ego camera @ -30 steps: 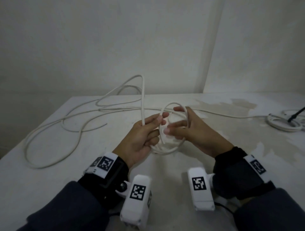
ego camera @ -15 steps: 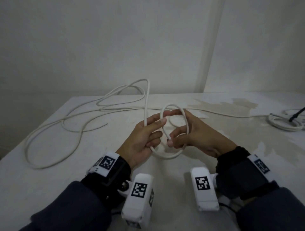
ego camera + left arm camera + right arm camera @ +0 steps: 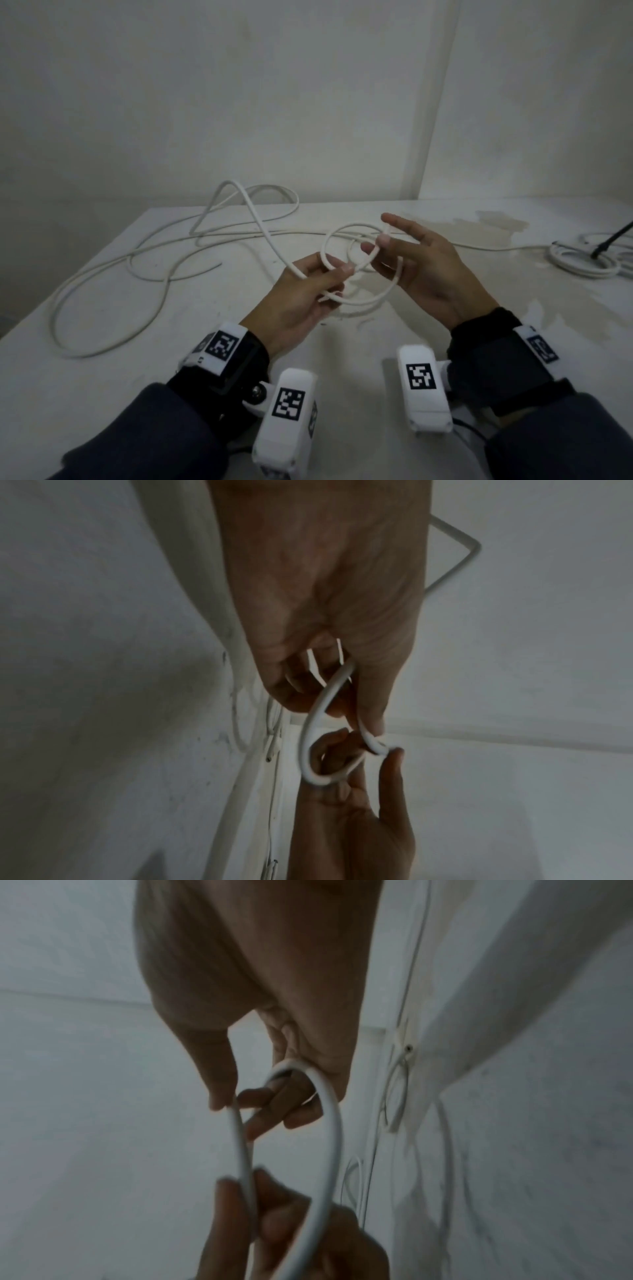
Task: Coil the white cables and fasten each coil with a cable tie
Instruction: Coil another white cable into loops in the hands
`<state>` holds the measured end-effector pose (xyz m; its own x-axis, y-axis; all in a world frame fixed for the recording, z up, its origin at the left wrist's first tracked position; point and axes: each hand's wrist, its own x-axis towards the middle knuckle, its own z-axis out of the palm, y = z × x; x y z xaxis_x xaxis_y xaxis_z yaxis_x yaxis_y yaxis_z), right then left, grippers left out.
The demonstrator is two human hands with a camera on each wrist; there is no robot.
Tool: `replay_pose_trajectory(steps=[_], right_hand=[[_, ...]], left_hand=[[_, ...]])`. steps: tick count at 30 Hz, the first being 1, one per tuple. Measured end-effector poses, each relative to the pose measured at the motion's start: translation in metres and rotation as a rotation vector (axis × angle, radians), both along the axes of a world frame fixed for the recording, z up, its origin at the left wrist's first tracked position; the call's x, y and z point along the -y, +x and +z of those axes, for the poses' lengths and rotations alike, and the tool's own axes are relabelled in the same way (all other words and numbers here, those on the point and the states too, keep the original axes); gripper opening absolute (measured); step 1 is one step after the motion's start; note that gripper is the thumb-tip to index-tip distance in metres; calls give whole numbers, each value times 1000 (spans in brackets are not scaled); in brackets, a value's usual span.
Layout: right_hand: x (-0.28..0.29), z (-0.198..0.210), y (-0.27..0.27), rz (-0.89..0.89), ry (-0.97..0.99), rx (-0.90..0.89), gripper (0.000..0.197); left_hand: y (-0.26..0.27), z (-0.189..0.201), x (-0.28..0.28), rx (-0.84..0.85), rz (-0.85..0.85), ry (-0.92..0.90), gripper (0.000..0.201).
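Looping white cable (image 3: 346,229), half-coiled

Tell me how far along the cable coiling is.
Done: one coiled bundle lies at the far right of the table, its fastening unclear. In hand: the left hand and right hand hold small loops of a white cable. Left: most of it sprawls loose on the left; no tie on this coil.

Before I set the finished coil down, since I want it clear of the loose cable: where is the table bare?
Bare table lies just in front of the hands and near right, past the right hand. Crowded: loose cable sprawls across the left; a coiled cable sits far right.
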<state>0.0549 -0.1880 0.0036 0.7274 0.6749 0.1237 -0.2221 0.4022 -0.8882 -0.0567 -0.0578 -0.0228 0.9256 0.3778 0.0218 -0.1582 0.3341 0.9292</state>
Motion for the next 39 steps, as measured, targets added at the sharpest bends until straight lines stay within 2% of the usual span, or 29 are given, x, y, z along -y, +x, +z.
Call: replay_pose_trajectory(steps=[3,6,9,12,15,19,23,26,30,33,37,39], right_hand=[[-8,-4,-6,33,104,-148,29],[-13,-7,-13,82,69,-175,15],[-18,-9,-14,76,49,-191,18],[-21,-10,-12,47,77,-224,19],[-21,-8,-12,-20,121,-284,21],[-22,-8,-10,-85,121,-337,17],[-21,-6,-9,-77,154,-399,26],[-19,-6,-7,-46,89,-350,24],[-15,-11,-4,-11,56,-326,17],[-14,-8,-5,8,141,-319,3],[-17,-9,-6,-32,165,-186,18],[-19,-12,-6,-12,123,-222,17]], left_hand=[[-1,-1,3,17,-70,38,16],[-4,-1,4,42,-125,39,17],[-5,-2,4,45,-143,57,16],[-5,-2,5,42,-141,42,7],[-5,0,8,41,-95,46,10],[-4,4,16,80,56,42,17],[-2,5,23,124,213,101,17],[-2,6,19,140,325,113,9],[-3,5,11,24,178,164,16],[-3,3,10,24,176,123,12],[-1,1,9,39,229,72,14],[0,1,8,51,229,59,15]])
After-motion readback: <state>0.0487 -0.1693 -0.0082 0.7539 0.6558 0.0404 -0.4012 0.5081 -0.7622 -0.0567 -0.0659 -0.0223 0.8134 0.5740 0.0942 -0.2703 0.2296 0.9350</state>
